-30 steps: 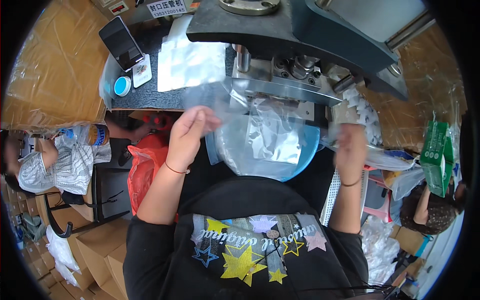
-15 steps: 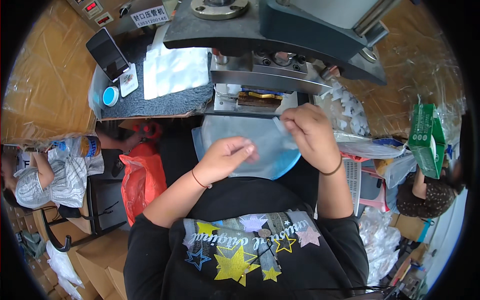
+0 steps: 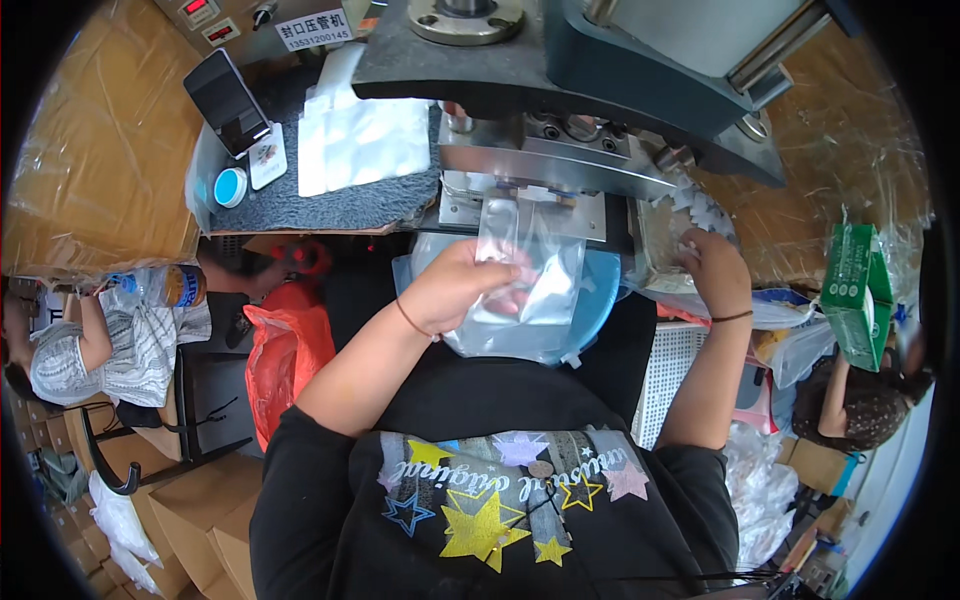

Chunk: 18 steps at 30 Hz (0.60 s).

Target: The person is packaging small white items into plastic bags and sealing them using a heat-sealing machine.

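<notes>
Since the earlier frame, the right hand point(image 3: 718, 275) has been moved right, away from the bowl point(image 3: 603, 285). At left, silvery sheets point(image 3: 365, 145) are laid on the desk point(image 3: 335, 208). Over the bowl, a clear bag point(image 3: 557, 285) is gripped by the left hand point(image 3: 485, 285), its far end at the press point(image 3: 555, 165). Beside white scraps point(image 3: 708, 212), whether the right grip is closed cannot be told.

Grey press point(image 3: 640, 62) incomplete at the top edge, anything in the right hand point(image 3: 719, 276) indistinct

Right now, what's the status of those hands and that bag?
Left fingers holding clear plastic bag. Right fingers near white scraps, grip unclear. Metal press bar by bag's far end.
</notes>
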Each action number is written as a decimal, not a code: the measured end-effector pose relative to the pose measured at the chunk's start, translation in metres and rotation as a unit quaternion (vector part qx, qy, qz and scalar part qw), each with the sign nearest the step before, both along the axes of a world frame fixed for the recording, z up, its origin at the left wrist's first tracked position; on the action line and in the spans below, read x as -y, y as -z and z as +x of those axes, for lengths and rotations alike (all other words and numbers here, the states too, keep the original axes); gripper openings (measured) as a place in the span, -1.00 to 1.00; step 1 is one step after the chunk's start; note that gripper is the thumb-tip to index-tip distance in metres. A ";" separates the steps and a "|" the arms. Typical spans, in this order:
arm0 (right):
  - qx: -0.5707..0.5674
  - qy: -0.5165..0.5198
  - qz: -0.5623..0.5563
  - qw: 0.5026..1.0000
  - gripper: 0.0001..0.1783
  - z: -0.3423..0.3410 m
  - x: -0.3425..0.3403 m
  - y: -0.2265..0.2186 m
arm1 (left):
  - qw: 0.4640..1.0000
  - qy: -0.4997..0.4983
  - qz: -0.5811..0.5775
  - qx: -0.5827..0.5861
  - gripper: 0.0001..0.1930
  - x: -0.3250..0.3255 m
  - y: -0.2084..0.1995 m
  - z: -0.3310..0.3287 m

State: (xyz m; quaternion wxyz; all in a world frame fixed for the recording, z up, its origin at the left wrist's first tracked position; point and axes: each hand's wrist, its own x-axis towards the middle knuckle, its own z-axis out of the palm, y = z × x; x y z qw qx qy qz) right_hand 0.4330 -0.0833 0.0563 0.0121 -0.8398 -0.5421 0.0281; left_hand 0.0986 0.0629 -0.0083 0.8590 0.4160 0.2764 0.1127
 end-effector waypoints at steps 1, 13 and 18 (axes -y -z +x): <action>-0.001 -0.005 0.005 1.000 -0.65 -0.002 -0.003 0.001 | 0.999 -0.009 -0.025 0.026 -0.78 -0.003 0.003 0.001; -0.058 -0.059 0.204 0.975 -0.66 0.003 0.008 0.028 | 0.444 -0.105 0.795 -0.400 -0.38 -0.097 0.013 -0.081; -0.127 -0.073 0.336 0.931 -0.65 -0.033 0.017 0.004 | 0.578 -0.132 0.757 -0.275 -0.60 -0.025 0.011 -0.095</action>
